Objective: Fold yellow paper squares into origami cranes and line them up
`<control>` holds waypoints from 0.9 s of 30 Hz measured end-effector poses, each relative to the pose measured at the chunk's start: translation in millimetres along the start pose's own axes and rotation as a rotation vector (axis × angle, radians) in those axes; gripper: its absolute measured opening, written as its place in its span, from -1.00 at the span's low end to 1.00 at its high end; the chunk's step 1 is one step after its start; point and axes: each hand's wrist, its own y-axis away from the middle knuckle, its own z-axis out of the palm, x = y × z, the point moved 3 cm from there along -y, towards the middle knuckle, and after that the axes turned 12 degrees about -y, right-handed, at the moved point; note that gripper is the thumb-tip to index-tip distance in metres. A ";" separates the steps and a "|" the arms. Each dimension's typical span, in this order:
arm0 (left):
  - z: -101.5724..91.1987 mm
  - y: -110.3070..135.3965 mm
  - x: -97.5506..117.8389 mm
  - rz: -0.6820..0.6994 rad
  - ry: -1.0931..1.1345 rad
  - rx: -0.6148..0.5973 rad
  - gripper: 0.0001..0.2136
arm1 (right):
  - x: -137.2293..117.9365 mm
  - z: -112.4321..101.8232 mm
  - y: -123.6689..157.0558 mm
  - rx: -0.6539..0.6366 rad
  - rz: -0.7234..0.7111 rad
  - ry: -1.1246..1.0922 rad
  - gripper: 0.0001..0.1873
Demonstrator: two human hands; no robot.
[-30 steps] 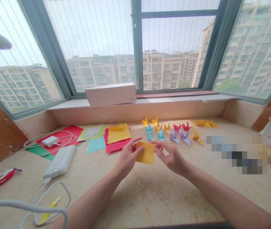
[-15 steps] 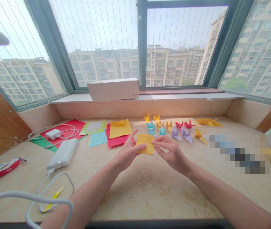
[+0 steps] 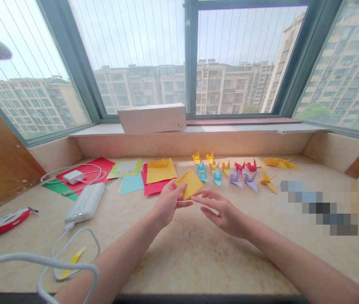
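A folded square of yellow origami paper (image 3: 191,184) is held up over the counter, turned so one corner points upward. My left hand (image 3: 166,204) pinches it at its left side, thumb on the front face. At its lower right edge is my right hand (image 3: 225,211), fingers stretched out and apart, with the index fingertip at or close to the paper; contact is hard to make out. Just beyond stand several folded paper cranes, among them a turquoise crane (image 3: 217,177), a purple crane (image 3: 249,179) and a yellow crane (image 3: 268,180).
Stacked yellow sheets (image 3: 160,171) lie over red paper, beside a light blue sheet (image 3: 131,185). Leftward are a white power bank (image 3: 86,202), a charger (image 3: 73,177), cables and a red-and-white item (image 3: 11,221). A white box (image 3: 152,119) rests on the sill. A pixelated patch covers something at right.
The yellow paper has been turned from lying square to standing on a corner. My right hand has dropped slightly, its fingers now more spread and off the paper's right edge.
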 end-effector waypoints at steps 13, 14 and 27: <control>2.2 -4.6 -8.1 0.123 -0.190 -0.177 -0.70 | 10.0 -16.0 0.0 0.181 -0.011 0.098 -0.72; 1.9 -4.2 -7.2 0.126 -0.202 -0.176 -0.70 | 10.4 -15.9 -0.1 0.173 -0.014 0.089 -0.72; 13.0 5.6 -0.9 0.204 -0.357 -0.353 -0.68 | 15.5 -26.9 -0.6 0.333 0.056 0.197 -0.79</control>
